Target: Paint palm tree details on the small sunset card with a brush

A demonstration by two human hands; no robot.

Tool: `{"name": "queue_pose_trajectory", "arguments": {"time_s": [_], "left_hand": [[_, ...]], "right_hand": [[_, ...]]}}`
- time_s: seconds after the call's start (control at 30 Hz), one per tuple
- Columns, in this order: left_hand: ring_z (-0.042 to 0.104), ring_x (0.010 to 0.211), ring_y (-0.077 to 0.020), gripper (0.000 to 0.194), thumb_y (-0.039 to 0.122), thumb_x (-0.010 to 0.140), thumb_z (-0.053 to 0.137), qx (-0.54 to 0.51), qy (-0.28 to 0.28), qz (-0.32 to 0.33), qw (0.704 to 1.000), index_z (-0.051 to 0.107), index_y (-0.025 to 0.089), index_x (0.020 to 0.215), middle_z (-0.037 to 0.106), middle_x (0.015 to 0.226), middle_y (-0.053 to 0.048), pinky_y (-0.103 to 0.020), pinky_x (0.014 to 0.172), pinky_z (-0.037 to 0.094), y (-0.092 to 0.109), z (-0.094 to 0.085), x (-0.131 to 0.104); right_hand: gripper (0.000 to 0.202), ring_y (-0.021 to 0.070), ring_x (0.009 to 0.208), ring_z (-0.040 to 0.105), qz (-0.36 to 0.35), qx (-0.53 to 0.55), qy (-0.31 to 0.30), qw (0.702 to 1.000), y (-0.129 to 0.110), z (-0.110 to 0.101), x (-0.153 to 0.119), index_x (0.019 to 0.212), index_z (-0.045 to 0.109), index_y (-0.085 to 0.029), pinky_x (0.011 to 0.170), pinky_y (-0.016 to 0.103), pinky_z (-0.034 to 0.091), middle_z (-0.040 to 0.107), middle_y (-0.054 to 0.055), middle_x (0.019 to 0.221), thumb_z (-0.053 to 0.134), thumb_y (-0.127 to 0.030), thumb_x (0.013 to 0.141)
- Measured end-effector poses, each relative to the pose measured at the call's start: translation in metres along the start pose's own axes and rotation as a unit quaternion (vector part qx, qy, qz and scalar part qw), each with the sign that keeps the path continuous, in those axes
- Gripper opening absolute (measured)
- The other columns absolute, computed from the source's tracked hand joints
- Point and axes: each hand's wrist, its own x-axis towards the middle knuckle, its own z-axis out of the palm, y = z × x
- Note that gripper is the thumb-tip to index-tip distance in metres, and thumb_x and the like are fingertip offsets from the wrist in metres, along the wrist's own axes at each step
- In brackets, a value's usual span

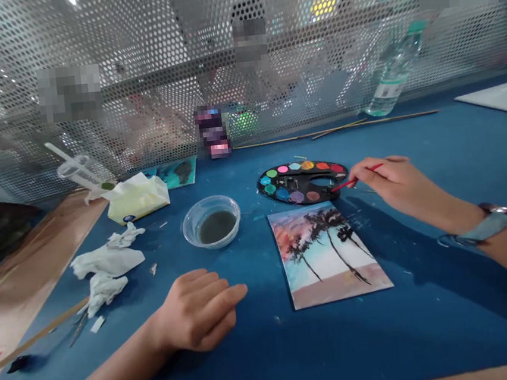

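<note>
My right hand [380, 181] grips a thin red paintbrush [363, 177], its tip down at the lower right end of a black oval paint palette [288, 182] with several round colours. Just below the palette lies a small painting [332, 260] of dark palm trees under a pink and blue sky. My left hand [202, 311] rests on the table to the left of the painting, its fingers curled in a loose fist and the index finger a little forward. I see nothing in it. Beyond it stands a clear plastic bowl [187, 235] of dark grey water.
On the left are crumpled tissues [108, 261], a tissue pack [140, 198] and a plastic cup with a straw [83, 170]. A phone [213, 134] leans on the perforated metal screen [154, 92]. A water bottle [397, 74] and thin sticks [390, 118] are at the back right.
</note>
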Motion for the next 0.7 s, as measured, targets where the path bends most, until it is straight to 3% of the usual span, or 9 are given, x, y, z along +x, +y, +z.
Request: {"name": "queue_pose_trajectory", "arguments": {"time_s": [0.17, 0.23, 0.3, 0.37, 0.43, 0.5, 0.57, 0.7], "left_hand": [[0.055, 0.067, -0.014, 0.026, 0.005, 0.089, 0.051, 0.064, 0.081, -0.066, 0.992, 0.061, 0.014, 0.111, 0.063, 0.08, -0.003, -0.029, 0.063, 0.044, -0.026, -0.014, -0.011], [0.055, 0.069, -0.0125, 0.023, 0.008, 0.091, 0.053, 0.079, 0.128, -0.189, 0.97, 0.061, 0.018, 0.11, 0.064, 0.085, -0.001, -0.027, 0.067, 0.044, -0.04, -0.02, -0.017], [0.056, 0.073, -0.0125, 0.017, 0.021, 0.094, 0.056, 0.034, 0.166, -0.367, 0.915, 0.061, 0.022, 0.111, 0.062, 0.088, 0.0, -0.026, 0.07, 0.044, -0.056, -0.023, -0.025], [0.057, 0.077, -0.0141, 0.021, 0.036, 0.096, 0.053, -0.042, 0.179, -0.5, 0.846, 0.059, 0.022, 0.111, 0.06, 0.087, 0.0, -0.026, 0.069, 0.043, -0.071, -0.02, -0.033], [0.055, 0.075, -0.0149, 0.025, 0.043, 0.097, 0.048, -0.098, 0.171, -0.552, 0.81, 0.057, 0.022, 0.107, 0.056, 0.083, 0.001, -0.026, 0.065, 0.041, -0.083, -0.014, -0.04], [0.052, 0.071, -0.0143, 0.027, 0.045, 0.098, 0.046, -0.12, 0.144, -0.559, 0.808, 0.058, 0.021, 0.101, 0.054, 0.078, 0.002, -0.027, 0.064, 0.039, -0.087, -0.007, -0.045], [0.05, 0.07, -0.0135, 0.03, 0.048, 0.099, 0.047, -0.139, 0.117, -0.56, 0.809, 0.06, 0.022, 0.096, 0.053, 0.075, 0.003, -0.027, 0.066, 0.037, -0.086, -0.004, -0.048], [0.046, 0.066, -0.0125, 0.038, 0.051, 0.101, 0.042, -0.176, 0.083, -0.553, 0.81, 0.057, 0.02, 0.083, 0.049, 0.069, 0.004, -0.027, 0.065, 0.034, -0.074, -0.005, -0.047]], "right_hand": [[0.036, 0.0239, 0.075, 0.057, 0.041, 0.032, 0.045, 0.998, 0.0, -0.008, 0.0, 0.082, 0.068, -0.026, 0.085, 0.043, 0.04, 0.063, 0.005, 0.074, 0.044, -0.049, 0.098], [0.031, 0.0251, 0.088, 0.06, 0.053, 0.075, 0.088, 0.992, -0.01, -0.012, 0.002, 0.084, 0.069, -0.027, 0.087, 0.042, 0.041, 0.068, 0.007, 0.091, 0.048, -0.046, 0.097], [0.024, 0.0243, 0.096, 0.062, 0.04, 0.125, 0.097, 0.987, -0.033, -0.011, 0.007, 0.088, 0.071, -0.029, 0.09, 0.041, 0.041, 0.07, 0.006, 0.102, 0.052, -0.042, 0.095], [0.021, 0.0231, 0.095, 0.063, 0.001, 0.156, 0.024, 0.987, -0.069, -0.003, 0.015, 0.092, 0.073, -0.031, 0.088, 0.04, 0.044, 0.072, 0.003, 0.104, 0.054, -0.042, 0.094], [0.025, 0.0222, 0.09, 0.065, -0.09, 0.157, -0.108, 0.977, -0.112, 0.017, 0.027, 0.088, 0.073, -0.033, 0.085, 0.039, 0.046, 0.075, 0.001, 0.097, 0.053, -0.046, 0.095], [0.029, 0.0223, 0.099, 0.064, -0.208, 0.122, -0.237, 0.941, -0.152, 0.045, 0.043, 0.092, 0.073, -0.034, 0.093, 0.04, 0.042, 0.076, 0.0, 0.101, 0.047, -0.044, 0.098], [0.031, 0.0223, 0.1, 0.063, -0.277, 0.052, -0.33, 0.901, -0.181, 0.078, 0.061, 0.094, 0.073, -0.028, 0.1, 0.042, 0.033, 0.078, 0.0, 0.102, 0.044, -0.038, 0.099], [0.031, 0.0187, 0.085, 0.065, -0.259, -0.001, -0.418, 0.871, -0.204, 0.125, 0.091, 0.081, 0.073, -0.019, 0.095, 0.04, 0.028, 0.079, 0.003, 0.086, 0.046, -0.027, 0.095]]}}
